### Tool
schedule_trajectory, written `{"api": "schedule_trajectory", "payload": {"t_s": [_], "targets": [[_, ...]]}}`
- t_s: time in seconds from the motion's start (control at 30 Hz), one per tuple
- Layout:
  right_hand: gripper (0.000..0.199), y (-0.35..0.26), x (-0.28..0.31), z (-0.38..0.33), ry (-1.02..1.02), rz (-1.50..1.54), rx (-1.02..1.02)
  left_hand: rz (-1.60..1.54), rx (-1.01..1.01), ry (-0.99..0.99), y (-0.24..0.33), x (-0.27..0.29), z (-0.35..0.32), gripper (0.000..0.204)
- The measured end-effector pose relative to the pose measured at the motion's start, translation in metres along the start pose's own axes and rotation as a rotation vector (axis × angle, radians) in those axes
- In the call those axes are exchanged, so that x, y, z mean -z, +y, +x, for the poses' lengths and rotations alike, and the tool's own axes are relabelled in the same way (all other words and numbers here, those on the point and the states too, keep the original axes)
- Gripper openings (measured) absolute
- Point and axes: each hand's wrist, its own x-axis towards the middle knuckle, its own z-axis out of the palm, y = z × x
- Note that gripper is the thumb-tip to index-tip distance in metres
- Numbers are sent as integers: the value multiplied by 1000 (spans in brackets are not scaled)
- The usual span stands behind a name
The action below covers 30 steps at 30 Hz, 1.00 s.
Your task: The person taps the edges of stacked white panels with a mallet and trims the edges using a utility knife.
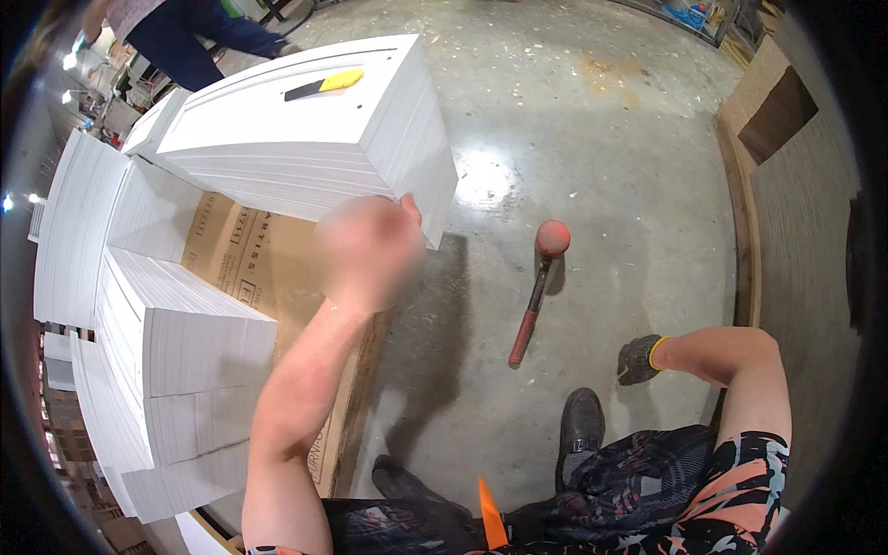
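My left hand (370, 250) is at the near corner of a tall stack of white panels (277, 162). A blur covers most of it; one fingertip shows beside the stack's edge, and I cannot tell whether it grips anything. In a dark glove with a yellow cuff, my right hand (638, 359) hangs low at my right side. Its fingers are foreshortened, and nothing held shows. Between my hands, a mallet (553, 238) with a round orange-red head and red grip appears over the grey floor. A yellow and black utility knife (326, 84) lies on top of the white stack.
More white panel stacks (208, 370) stand at the left around brown cardboard (242, 245) on a wooden pallet. A large wooden crate or panel (805, 185) lines the right side. At the far left a person in dark trousers (176, 42) stands behind the stacks.
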Motion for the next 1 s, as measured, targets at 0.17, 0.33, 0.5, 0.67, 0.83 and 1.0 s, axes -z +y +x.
{"api": "schedule_trajectory", "payload": {"t_s": [0.17,0.33,0.5,0.67,0.83,1.0], "targets": [[45,0,4,-3,43,-1,34,35,134,78,4,31,17,35],[46,6,-1,2,65,-30,51,178,-188,236,-16,15,15,34],[48,-1,11,-3,35,-54,12,-75,-185,529,-19,9,25,32],[48,-10,22,-14,19,-6,-77,-31,-204,518,-18,10,27,35],[47,-5,18,-7,21,-40,-34,-49,-283,528,-26,9,27,42],[52,10,0,18,-89,-56,-101,-31,-244,517,-18,12,30,42]]}}
